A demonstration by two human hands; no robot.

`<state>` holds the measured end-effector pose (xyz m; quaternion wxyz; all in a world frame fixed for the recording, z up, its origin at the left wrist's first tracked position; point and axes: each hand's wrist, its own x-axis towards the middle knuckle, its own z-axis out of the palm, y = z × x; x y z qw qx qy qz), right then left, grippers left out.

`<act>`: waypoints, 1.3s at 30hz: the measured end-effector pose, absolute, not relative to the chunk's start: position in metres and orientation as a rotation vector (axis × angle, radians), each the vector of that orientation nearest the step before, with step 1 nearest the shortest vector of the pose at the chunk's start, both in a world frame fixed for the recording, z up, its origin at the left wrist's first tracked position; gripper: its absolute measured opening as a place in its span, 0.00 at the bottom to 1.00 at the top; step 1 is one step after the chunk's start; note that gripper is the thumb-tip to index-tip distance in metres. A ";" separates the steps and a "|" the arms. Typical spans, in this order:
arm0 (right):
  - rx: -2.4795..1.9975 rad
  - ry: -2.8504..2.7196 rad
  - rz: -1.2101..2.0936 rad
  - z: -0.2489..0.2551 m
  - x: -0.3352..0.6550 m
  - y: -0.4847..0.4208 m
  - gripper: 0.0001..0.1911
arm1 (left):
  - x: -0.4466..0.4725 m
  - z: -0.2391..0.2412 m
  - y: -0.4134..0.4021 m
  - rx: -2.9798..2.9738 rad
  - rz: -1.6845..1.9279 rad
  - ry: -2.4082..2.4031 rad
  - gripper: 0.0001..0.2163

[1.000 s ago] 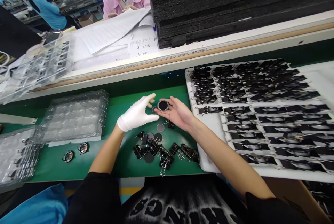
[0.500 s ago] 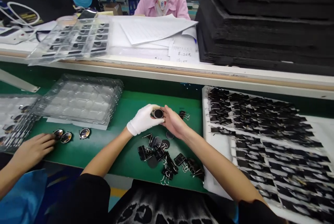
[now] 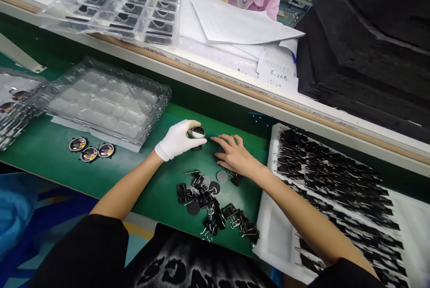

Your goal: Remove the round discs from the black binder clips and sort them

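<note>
My left hand (image 3: pixel 179 139), in a white glove, pinches a round watch head (image 3: pixel 198 132) with a silver rim and a dark, shiny face. A small black piece shows just below it; I cannot tell whether the two touch. Bare and with fingers spread, my right hand (image 3: pixel 233 153) is apart from the watch head, low over the green table (image 3: pixel 157 203). Close under this hand are a grey disc (image 3: pixel 221 176) and a black binder clip (image 3: pixel 236 178). Nearer to me lies a heap of black binder clips (image 3: pixel 206 198) with several thin round discs among them.
Three watch heads (image 3: pixel 89 153) lie together on the left, before stacked clear plastic trays (image 3: pixel 110 100). On the right, a white tray (image 3: pixel 273 234) holds rows of clipped pieces. A shelf edge (image 3: pixel 215 82) crosses behind, with papers and black foam (image 3: pixel 363 55). A person sits opposite.
My right hand has let go of the watch head and moved right, fingers spreading. A co-worker's hand has left the left side, where the watch heads now lie closer together. The view has tilted.
</note>
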<state>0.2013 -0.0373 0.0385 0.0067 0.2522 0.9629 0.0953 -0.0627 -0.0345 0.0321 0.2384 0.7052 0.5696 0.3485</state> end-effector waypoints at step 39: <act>1.213 3.264 0.086 0.033 0.207 -0.071 0.18 | -0.047 0.043 -0.055 2.249 0.550 1.033 0.25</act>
